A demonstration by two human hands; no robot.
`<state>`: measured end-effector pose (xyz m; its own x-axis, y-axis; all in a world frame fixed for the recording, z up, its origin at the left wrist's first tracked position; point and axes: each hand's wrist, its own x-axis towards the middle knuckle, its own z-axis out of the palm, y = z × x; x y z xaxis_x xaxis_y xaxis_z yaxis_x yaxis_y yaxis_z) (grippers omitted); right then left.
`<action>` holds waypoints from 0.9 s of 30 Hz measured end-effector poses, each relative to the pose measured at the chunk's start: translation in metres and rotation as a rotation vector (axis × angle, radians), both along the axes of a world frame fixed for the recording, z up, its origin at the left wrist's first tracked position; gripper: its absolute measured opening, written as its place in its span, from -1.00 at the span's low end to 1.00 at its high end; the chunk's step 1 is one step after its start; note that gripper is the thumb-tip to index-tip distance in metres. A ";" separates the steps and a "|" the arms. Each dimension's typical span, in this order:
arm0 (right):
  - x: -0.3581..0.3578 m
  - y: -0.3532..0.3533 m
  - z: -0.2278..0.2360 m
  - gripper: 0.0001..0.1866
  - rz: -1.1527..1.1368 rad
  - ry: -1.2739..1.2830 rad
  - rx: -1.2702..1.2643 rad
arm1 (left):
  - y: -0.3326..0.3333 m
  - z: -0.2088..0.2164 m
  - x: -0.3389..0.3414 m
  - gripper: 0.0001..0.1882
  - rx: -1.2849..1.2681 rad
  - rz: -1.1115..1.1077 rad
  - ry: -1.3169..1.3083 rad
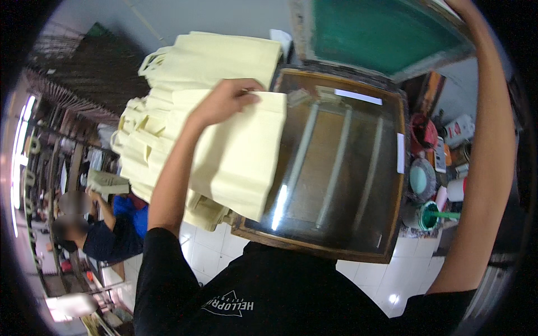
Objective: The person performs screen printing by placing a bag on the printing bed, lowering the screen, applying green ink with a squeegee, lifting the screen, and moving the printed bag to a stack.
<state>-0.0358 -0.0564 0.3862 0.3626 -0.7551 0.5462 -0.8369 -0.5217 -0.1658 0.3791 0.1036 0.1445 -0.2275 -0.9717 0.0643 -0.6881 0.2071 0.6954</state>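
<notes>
My left hand (224,102) pinches the far edge of a cream cloth bag (246,159), fingers closed on it. The bag hangs over the left side of a glass-topped table (358,162) with a wooden rim. High at the right, my right hand (463,8) grips the upper edge of a raised printing screen (386,33) with green mesh; its fingers are partly cut off by the picture's edge. Left of the glass, a heap of similar cream bags (148,131) lies close under my left forearm, with a neater stack (218,59) beyond.
White strips (358,97) lie on the glass. Along the right stand a red tub (423,131), a pot of green ink (427,216) with a green-handled tool, and several bottles. Another person (112,238) works at the far left, near dark racks (89,73).
</notes>
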 end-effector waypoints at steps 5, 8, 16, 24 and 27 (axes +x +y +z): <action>-0.023 -0.033 -0.006 -0.63 0.152 0.027 -0.002 | -0.080 -0.115 -0.160 -0.77 -0.168 -0.225 -0.018; -0.022 -0.049 -0.005 -0.64 0.147 -0.023 -0.011 | -0.103 -0.165 -0.239 -0.77 -0.230 -0.127 0.057; -0.021 -0.059 -0.001 -0.63 0.144 0.115 -0.065 | -0.141 -0.192 -0.297 -0.78 -0.478 -0.123 0.111; -0.010 -0.079 0.006 -0.60 0.078 0.282 -0.185 | -0.153 -0.183 -0.317 -0.78 -0.616 -0.035 -0.208; -0.012 -0.076 0.008 -0.59 0.091 0.226 -0.136 | -0.160 -0.181 -0.328 -0.75 -0.543 -0.004 -0.256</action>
<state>-0.0478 -0.1328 0.3940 0.5495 -0.6393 0.5380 -0.7935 -0.6009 0.0963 0.0513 -0.0560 -0.0364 -0.3050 -0.8140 0.4943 -0.8184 0.4895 0.3011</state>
